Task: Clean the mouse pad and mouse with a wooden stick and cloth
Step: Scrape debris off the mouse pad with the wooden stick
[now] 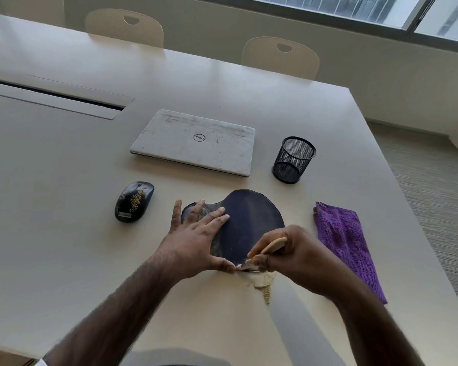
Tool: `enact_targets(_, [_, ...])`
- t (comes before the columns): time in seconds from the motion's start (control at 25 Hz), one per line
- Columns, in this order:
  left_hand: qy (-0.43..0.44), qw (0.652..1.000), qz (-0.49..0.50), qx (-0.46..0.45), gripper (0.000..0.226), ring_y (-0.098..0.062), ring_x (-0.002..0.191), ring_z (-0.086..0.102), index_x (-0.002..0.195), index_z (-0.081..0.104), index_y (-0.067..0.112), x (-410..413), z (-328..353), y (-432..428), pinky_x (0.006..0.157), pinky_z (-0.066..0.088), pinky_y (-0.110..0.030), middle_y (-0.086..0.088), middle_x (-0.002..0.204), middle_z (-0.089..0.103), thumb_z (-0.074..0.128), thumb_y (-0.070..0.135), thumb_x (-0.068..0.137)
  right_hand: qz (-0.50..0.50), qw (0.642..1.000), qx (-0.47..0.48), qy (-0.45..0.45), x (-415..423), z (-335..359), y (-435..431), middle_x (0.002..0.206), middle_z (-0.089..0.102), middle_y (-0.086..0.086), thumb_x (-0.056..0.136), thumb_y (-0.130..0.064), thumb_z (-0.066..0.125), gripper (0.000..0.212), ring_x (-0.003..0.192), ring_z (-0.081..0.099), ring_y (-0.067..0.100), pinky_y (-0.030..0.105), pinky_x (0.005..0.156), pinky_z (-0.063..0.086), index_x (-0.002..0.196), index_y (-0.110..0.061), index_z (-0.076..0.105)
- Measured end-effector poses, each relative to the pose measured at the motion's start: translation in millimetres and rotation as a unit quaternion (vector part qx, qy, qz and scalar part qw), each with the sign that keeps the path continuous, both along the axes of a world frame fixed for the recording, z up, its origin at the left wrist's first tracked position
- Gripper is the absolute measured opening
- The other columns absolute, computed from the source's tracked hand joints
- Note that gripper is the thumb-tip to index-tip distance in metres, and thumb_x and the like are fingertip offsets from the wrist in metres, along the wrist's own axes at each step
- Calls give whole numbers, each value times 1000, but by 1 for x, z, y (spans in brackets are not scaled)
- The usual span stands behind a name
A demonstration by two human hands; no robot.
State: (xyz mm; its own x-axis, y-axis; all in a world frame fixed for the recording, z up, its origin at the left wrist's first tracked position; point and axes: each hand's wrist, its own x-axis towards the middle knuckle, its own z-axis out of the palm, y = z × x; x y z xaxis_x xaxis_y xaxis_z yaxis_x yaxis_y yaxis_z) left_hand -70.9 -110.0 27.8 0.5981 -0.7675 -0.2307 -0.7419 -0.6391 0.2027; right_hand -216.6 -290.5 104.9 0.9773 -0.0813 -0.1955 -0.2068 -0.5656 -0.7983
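Observation:
A dark blue mouse pad (249, 220) with a gel wrist rest lies on the table in front of me. My left hand (196, 239) presses flat on its left side, fingers spread. My right hand (288, 254) grips a wooden stick (271, 247), whose tip meets the pad's near edge. A small heap of tan crumbs (265, 289) lies on the table just below that edge. The black mouse (134, 202) sits to the left with tan crumbs on its back. A folded purple cloth (344, 241) lies to the right of the pad.
A closed white laptop (196, 141) lies behind the pad. A black mesh pen cup (292, 159) stands to its right. The table's right edge (397, 180) runs close past the cloth. Chairs (280, 56) stand along the far side. A cable slot (53, 96) crosses the table's left.

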Motion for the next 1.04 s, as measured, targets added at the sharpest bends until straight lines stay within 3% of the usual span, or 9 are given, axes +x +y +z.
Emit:
enact_targets(0.08, [0,1000,-1,2,119,-16,147,-31,159,-2,35,0,0,0,112,-27,-60,19,166,-9,39,94,65,-10,1000,23,12,-2,1,-11,86,80,4,89,-9,77,9,83,76,22,32,75,63,92,-16,82])
enact_targets(0.24, [-2,1000,0,-1,117,-16,148,-30,159,-1,35,1,-1,0,112,-27,-59,18,166,-9,42,93,67,-22,997,71,14,1,0,-12,87,80,7,90,-7,76,9,84,77,25,30,74,62,95,-11,82])
enact_targets(0.44, [2,1000,2,-4,118,-16,148,-30,159,-1,36,1,-1,1,112,-26,-60,19,166,-8,41,94,66,-43,998,8,41,-8,3,-18,80,79,2,89,-8,75,13,79,76,20,42,76,65,86,-18,82])
enact_targets(0.64, [1,1000,1,-2,117,-17,148,-30,159,-1,35,1,-1,0,113,-25,-60,18,166,-9,44,92,68,-28,999,4,25,-2,7,-8,82,79,-2,89,-8,74,15,81,76,17,41,78,64,86,-20,82])
enact_targets(0.8, [0,1000,3,-5,118,-16,148,-30,159,-1,35,0,-1,1,112,-26,-59,19,166,-9,41,94,66,-62,996,-34,51,-7,8,-16,78,78,2,87,-7,74,17,78,75,22,48,76,63,81,-22,82])
enact_targets(1.04, [2,1000,0,-6,118,-17,148,-29,159,-1,36,2,-2,0,112,-26,-60,18,166,-8,42,94,66,-145,989,-12,-22,-4,15,-28,73,77,4,88,-6,75,16,74,73,23,40,71,61,81,-19,81])
